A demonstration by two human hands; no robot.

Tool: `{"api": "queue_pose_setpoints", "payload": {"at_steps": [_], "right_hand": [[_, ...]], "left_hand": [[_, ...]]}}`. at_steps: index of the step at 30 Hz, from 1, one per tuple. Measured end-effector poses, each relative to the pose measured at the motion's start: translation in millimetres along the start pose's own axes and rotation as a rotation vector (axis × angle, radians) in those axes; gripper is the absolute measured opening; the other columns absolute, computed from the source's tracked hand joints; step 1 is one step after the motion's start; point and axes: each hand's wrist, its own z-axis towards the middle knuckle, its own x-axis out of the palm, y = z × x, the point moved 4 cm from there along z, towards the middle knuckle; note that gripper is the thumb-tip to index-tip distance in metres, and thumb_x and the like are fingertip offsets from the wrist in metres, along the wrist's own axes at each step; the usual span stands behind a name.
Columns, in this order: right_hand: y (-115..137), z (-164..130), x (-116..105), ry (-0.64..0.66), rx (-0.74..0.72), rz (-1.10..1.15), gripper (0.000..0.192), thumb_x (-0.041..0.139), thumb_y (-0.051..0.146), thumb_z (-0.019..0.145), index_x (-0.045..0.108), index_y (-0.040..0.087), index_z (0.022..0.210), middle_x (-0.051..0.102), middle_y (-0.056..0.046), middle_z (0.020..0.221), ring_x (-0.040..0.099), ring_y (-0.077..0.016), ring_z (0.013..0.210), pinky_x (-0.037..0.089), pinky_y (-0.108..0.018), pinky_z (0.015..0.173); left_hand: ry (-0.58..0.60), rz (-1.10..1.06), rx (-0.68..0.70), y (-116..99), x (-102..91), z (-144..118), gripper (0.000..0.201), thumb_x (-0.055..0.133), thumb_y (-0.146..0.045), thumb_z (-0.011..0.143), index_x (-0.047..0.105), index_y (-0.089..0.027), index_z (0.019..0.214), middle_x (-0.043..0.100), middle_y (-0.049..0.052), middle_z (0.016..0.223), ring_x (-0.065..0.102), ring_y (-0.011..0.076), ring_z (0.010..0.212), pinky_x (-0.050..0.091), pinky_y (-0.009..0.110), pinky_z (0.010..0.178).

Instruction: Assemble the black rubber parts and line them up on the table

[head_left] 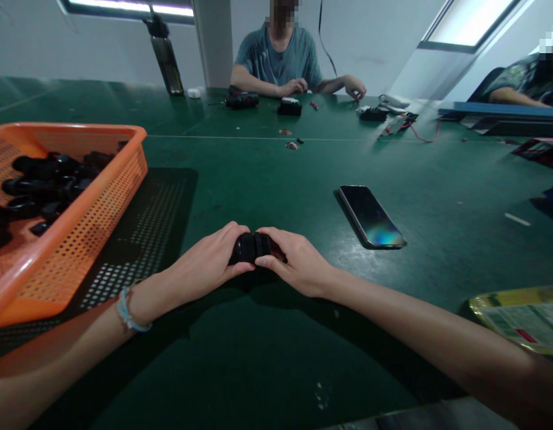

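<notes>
Both of my hands grip one small black plastic part (251,246) low over the green table (267,179). My left hand (209,263) wraps its left end, thumb under it. My right hand (294,263) holds its right end with fingers curled over the top. Much of the part is hidden by my fingers. A blue bracelet (126,312) sits on my left wrist.
An orange perforated basket (101,197) with several black parts (48,179) stands at the left. A dark phone (370,216) lies right of my hands. A yellow-edged packet (522,319) sits at the right edge. Two other people sit at the far side with small tools and parts.
</notes>
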Motion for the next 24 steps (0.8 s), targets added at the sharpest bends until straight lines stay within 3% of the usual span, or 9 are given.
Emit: {"api": "queue_pose_setpoints", "payload": {"at_steps": [5,11,17,24], "right_hand": [[-1.1,-0.3,-1.7,-0.039,-0.027,0.011,0.024,0.051,0.027,0.086,0.053,0.01,0.103,0.062,-0.006,0.084,0.055,-0.0153,0.07,0.044,-0.028,0.062],[-2.5,-2.3,-0.6,-0.132,-0.164,-0.005,0.05,0.063,0.031,0.078,0.044,0.012,0.12,0.06,-0.012,0.112,0.059,-0.0204,0.091,0.049,-0.036,0.079],[-2.9,-3.3,-0.8,-0.233,-0.233,-0.086,0.037,0.06,0.027,0.082,0.048,0.014,0.114,0.063,-0.011,0.105,0.059,-0.0205,0.093,0.05,-0.036,0.079],[-1.7,-2.7,-0.1,-0.184,-0.253,-0.093,0.03,0.052,0.032,0.087,0.047,0.014,0.11,0.062,-0.01,0.1,0.058,-0.0199,0.086,0.05,-0.035,0.073]], "left_hand": [[-0.015,-0.047,0.0,1.9,-0.5,1.0,0.043,0.037,-0.053,0.086,0.045,-0.015,0.106,0.055,0.01,0.098,0.057,0.0235,0.081,0.047,0.036,0.07],[-0.043,-0.199,0.016,3.4,-3.6,0.9,0.048,0.026,-0.053,0.088,0.047,-0.014,0.105,0.059,0.009,0.093,0.058,0.0232,0.082,0.046,0.035,0.072],[-0.028,-0.228,0.012,2.8,-4.6,1.8,0.048,0.026,-0.054,0.088,0.05,-0.014,0.1,0.061,0.007,0.089,0.058,0.0222,0.079,0.045,0.034,0.071],[-0.013,-0.214,-0.002,4.8,-2.6,1.8,0.051,0.026,-0.057,0.087,0.05,-0.014,0.097,0.06,0.008,0.089,0.059,0.0234,0.08,0.045,0.035,0.069]]}}
